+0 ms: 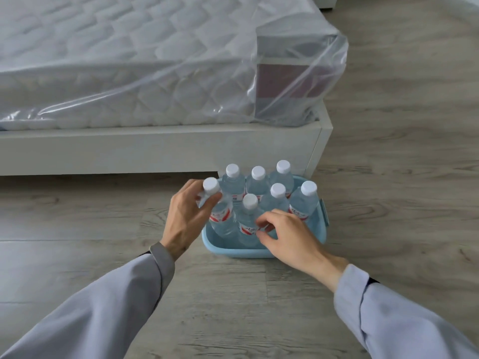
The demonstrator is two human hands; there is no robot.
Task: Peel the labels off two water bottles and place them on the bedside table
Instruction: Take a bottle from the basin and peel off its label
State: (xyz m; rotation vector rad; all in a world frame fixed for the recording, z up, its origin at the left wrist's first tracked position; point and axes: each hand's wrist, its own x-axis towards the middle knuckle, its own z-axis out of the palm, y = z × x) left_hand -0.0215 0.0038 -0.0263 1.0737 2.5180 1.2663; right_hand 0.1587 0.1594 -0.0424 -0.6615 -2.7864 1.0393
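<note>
A light blue plastic basket (233,251) stands on the floor and holds several clear water bottles with white caps and red-and-white labels. My left hand (188,213) grips the neck of the leftmost bottle (220,216), which leans left. My right hand (285,235) hovers at the front middle bottle (247,218), thumb and fingertips curled close to its label; whether they pinch the label is unclear. The other bottles stand upright behind, one of them at the right edge (304,200). No bedside table shows in this view.
A white bed frame (155,149) with a plastic-wrapped mattress (116,60) runs just behind the basket. Grey wood-look floor (401,177) spreads to the right and toward me.
</note>
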